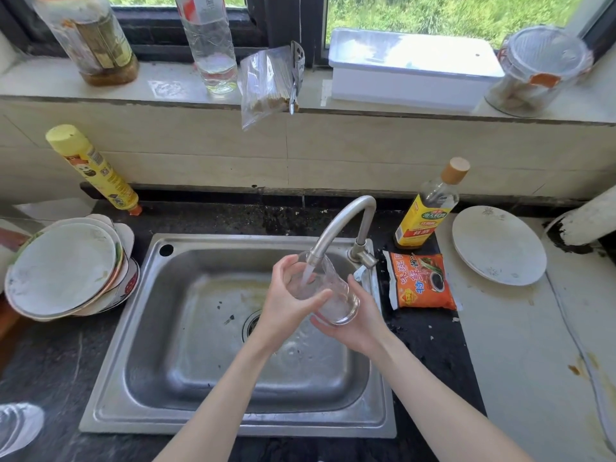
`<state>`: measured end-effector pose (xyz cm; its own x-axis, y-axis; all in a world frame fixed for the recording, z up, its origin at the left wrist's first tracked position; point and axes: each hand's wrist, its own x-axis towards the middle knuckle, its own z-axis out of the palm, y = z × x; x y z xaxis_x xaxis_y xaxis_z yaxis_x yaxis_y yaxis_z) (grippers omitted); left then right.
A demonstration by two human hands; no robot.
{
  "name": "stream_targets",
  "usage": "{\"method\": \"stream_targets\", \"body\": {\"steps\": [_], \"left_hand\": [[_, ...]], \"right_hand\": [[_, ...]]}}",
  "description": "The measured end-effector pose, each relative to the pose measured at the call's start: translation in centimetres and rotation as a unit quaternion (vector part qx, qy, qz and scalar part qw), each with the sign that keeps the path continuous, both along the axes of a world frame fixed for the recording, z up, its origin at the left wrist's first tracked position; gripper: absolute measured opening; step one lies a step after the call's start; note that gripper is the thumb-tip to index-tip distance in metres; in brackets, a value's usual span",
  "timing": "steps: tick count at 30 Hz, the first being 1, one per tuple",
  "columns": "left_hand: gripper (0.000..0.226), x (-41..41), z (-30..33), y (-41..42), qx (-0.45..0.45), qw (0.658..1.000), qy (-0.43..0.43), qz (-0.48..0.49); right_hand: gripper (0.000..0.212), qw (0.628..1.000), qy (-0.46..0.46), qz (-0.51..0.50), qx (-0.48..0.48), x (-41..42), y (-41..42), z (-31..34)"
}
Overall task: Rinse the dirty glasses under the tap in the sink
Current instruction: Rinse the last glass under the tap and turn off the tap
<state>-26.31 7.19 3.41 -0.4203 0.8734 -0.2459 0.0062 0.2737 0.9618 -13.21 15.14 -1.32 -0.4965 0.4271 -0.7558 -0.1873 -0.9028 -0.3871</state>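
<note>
Left hand fingers: the left hand [289, 305] wraps round the upper part of the drinking glass [325, 291], thumb laid across its near side, fingers curled behind.
Right hand fingers: the right hand [353, 320] cups the glass's thick base from below and the right, fingers bent round it.
Glass: clear, tilted, mouth up and away toward the spout, base toward the person; held above the sink basin, right of the drain.
Water: a thin stream from the tap [336, 228] runs into the open mouth.
Doing it well: judged from the tilt, turning the glass slowly should let the stream sweep the whole inner wall; then tip it to empty over the drain [250, 323]. Wet glass is slippery, so both grips should stay firm, and the rim kept off the metal spout.
Sink: stainless steel sink [110, 395], flecked with dark bits.
Counter: dark stone; stacked plates [63, 271] at left, an orange sauce packet [421, 281], a sauce bottle [426, 211] and a white plate [498, 245] at right.
Room: a tiled wall, a windowsill with bottles and a white box [410, 71], greenery outside.
</note>
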Motion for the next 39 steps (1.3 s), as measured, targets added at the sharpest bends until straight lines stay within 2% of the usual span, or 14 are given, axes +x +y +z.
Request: {"method": "stream_targets", "body": {"steps": [4,6,8,10,13,17,19,21,24,26,29,33,37,39], "left_hand": [[0.089,0.3,0.0,0.1,-0.032,0.999,0.026,-0.036],[0.075,0.0,-0.5,-0.2,-0.002,0.983,0.177,-0.041],[0.05,-0.9,-1.1,-0.4,0.056,0.943,0.321,-0.062],[0.04,-1.7,-1.2,-0.3,0.043,0.905,0.381,-0.186],[0.036,-2.5,-0.9,0.1,-0.08,0.86,0.328,-0.383],[0.044,-1.8,-0.3,1.4,-0.157,0.817,0.292,-0.471],[0.046,-1.5,-0.1,1.8,-0.184,0.824,0.239,-0.48],[0.05,-1.3,-0.5,2.0,-0.21,0.862,0.073,-0.456],[0.039,-1.0,-0.8,2.0,-0.202,0.912,-0.186,-0.306],[0.032,-1.1,-0.8,1.9,-0.159,0.898,-0.343,-0.227],[0.052,-1.6,-1.3,1.7,-0.088,0.848,-0.494,-0.17],[0.074,-1.6,-1.9,1.7,-0.101,0.84,-0.477,-0.238],[0.069,-1.4,-1.4,1.9,-0.18,0.868,-0.226,-0.403],[0.061,-1.4,-1.6,1.8,-0.205,0.878,-0.121,-0.415]], "right_hand": [[0.035,1.0,-0.013,-0.021,-0.013,0.0,0.0,-0.2],[0.032,0.999,-0.03,-0.033,-0.007,0.1,-0.1,-0.5],[0.031,0.998,-0.049,-0.035,0.0,0.3,0.1,-1.0],[0.035,0.998,-0.062,-0.016,0.01,0.6,0.4,-1.5],[0.04,0.996,-0.085,0.029,0.027,0.8,0.8,-2.0],[0.041,0.989,-0.115,0.08,0.054,0.4,0.7,-2.2],[0.043,0.986,-0.118,0.088,0.075,0.3,0.5,-2.1],[0.036,0.983,-0.11,0.094,0.112,0.4,0.3,-1.6],[0.031,0.974,-0.091,0.108,0.178,0.3,0.1,-1.2],[0.029,0.968,-0.091,0.1,0.21,0.0,0.1,-0.8],[0.032,0.957,-0.113,0.1,0.247,-0.5,0.4,-0.6],[0.036,0.958,-0.117,0.117,0.235,-0.2,0.6,-1.2],[0.034,0.964,-0.129,0.175,0.153,-0.1,1.5,-0.6],[0.04,0.969,-0.124,0.196,0.083,0.1,1.6,-0.9]]}}
